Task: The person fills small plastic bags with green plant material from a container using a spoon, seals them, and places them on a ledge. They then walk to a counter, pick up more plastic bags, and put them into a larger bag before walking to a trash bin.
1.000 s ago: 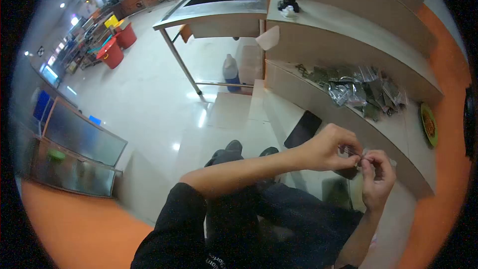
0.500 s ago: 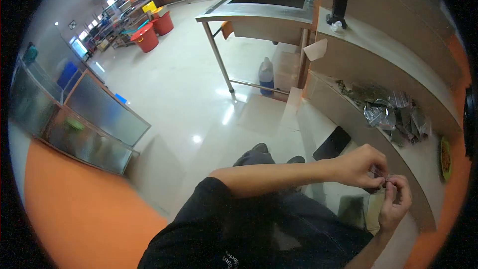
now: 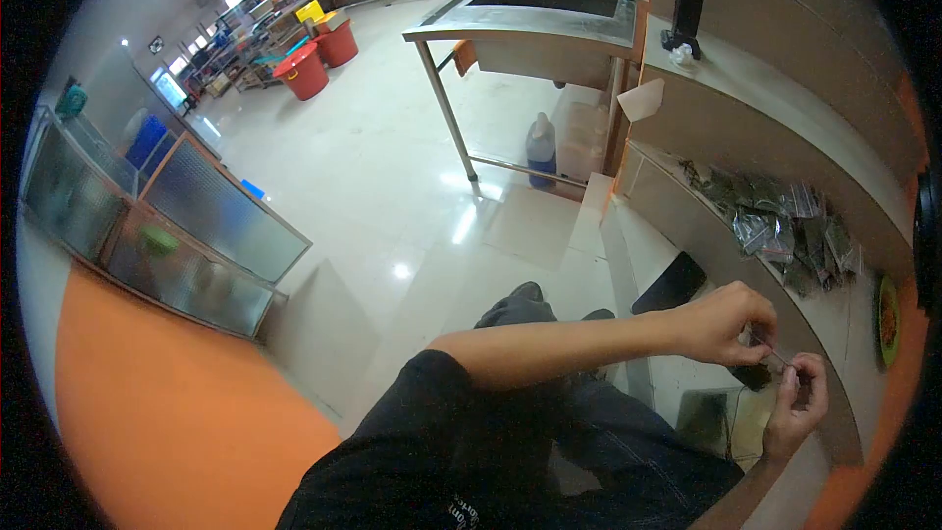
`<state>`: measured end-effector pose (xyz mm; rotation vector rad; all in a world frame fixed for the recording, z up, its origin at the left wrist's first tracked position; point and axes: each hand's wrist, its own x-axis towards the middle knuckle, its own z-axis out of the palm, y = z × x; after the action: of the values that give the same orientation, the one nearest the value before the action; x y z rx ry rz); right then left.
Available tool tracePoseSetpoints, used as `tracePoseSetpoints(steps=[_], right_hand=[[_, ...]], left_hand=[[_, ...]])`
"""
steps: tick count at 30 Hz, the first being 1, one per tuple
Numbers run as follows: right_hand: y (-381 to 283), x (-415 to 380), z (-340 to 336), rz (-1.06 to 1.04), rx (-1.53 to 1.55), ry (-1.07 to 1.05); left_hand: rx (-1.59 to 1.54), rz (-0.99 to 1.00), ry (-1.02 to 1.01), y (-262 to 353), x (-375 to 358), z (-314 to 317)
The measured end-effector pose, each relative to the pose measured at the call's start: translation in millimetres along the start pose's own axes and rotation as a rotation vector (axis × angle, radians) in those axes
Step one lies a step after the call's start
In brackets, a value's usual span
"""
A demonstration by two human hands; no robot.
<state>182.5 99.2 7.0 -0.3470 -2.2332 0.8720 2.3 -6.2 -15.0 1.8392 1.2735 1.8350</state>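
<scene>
A small clear zip bag [image 3: 753, 375] with dark contents hangs between my two hands. My left hand [image 3: 731, 324] reaches across from the left and pinches one end of its top edge. The other end is pinched between the thumb and fingers of my right hand [image 3: 799, 404]. Under the hands, low by my lap, are a squarish container with dark contents [image 3: 703, 422] and a yellowish surface [image 3: 750, 422] beside it. On the ledge ahead lies a pile of similar filled zip bags [image 3: 790, 236].
A green-rimmed bowl [image 3: 888, 322] sits on the ledge at far right. A dark flat object [image 3: 669, 283] lies left of my hands. Ahead stands a steel sink [image 3: 530, 27] with a jug [image 3: 541, 152] below. Red tubs [image 3: 302, 74] and a glass-panelled partition [image 3: 226, 206] are to the left.
My hands have moved slightly apart, drawing the bag's top edge into a straight line between them. The whole view has shifted a little as my head turned.
</scene>
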Motion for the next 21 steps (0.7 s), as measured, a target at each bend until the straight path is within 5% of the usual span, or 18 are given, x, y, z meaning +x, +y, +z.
tracePoseSetpoints(steps=[21], right_hand=[[-3, 1, 10, 0.086, -0.012, -0.037]], left_hand=[[0.003, -0.054, -0.049, -1, -1, -3]])
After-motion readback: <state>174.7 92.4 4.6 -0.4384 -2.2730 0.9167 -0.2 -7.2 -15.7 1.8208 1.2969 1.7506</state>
